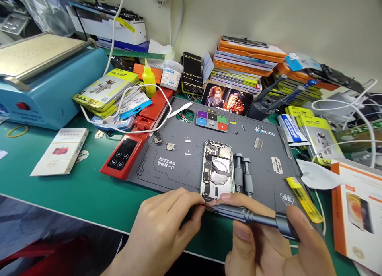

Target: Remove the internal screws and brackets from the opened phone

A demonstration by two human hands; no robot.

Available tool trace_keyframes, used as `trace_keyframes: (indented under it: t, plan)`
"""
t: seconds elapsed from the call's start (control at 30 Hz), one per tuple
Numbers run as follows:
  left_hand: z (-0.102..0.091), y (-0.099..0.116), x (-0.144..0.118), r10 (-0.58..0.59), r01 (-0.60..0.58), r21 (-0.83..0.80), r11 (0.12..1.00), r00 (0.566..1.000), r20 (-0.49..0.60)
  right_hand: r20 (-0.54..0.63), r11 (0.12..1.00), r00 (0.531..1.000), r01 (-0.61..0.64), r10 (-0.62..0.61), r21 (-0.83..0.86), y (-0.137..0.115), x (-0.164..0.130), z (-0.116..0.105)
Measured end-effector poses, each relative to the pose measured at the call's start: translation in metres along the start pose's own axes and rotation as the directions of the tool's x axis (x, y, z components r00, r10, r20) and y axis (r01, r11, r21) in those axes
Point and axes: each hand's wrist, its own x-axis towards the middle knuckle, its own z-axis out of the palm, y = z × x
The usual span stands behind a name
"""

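An opened phone [217,169] lies back-off on a grey repair mat [179,160], its boards and coil exposed. My right hand [277,244] grips a dark grey screwdriver [253,217], its tip pointing left toward the phone's near end. My left hand [164,228] pinches its thumb and forefinger together right at the screwdriver tip, apparently around something tiny that I cannot make out. Two more grey screwdrivers [243,172] lie beside the phone on the right.
Loose screws and small parts dot the mat. A red device [123,154] rests at the mat's left edge, a white box [61,150] farther left, a blue machine [44,81] behind. A lit phone [227,99], stacked boxes [247,61], cables and an orange-white box [358,212] crowd the back and right.
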Motion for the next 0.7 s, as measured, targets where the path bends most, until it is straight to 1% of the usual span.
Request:
trace_keyframes:
  t: [0.13, 0.27, 0.47, 0.57, 0.63, 0.7]
  plan:
    - [0.0008, -0.0008, -0.0001, 0.005, -0.004, 0.009, 1.0, 1.0, -0.011, 0.001, 1.0, 1.0, 0.024, -0.024, 0.021, 0.0029, -0.001, -0.0016]
    - [0.0009, -0.0006, 0.0001, 0.002, -0.002, 0.002, 1.0, 1.0, -0.004, 0.002, 1.0, 1.0, 0.021, -0.021, 0.004, 0.0041, -0.0032, -0.002]
    - [-0.0008, 0.0028, 0.0019, 0.015, -0.015, 0.018, 1.0, 0.999, -0.041, 0.005, 1.0, 1.0, 0.006, -0.006, -0.024, 0.0051, -0.0017, -0.0041]
    - [-0.0013, 0.0029, 0.0026, 0.031, -0.027, 0.056, 0.998, 0.998, -0.062, 0.017, 0.998, 1.0, -0.001, 0.002, -0.058, 0.0066, 0.0005, -0.0056]
    - [-0.0017, 0.002, 0.0024, 0.04, -0.036, 0.069, 0.997, 0.998, -0.052, 0.007, 0.998, 1.0, 0.003, -0.002, -0.07, 0.007, 0.0019, -0.0061]
    - [-0.0024, 0.0007, 0.0018, 0.036, -0.034, 0.042, 0.999, 0.999, -0.033, -0.008, 0.998, 1.0, 0.007, -0.008, -0.063, 0.0065, 0.0034, -0.0063]
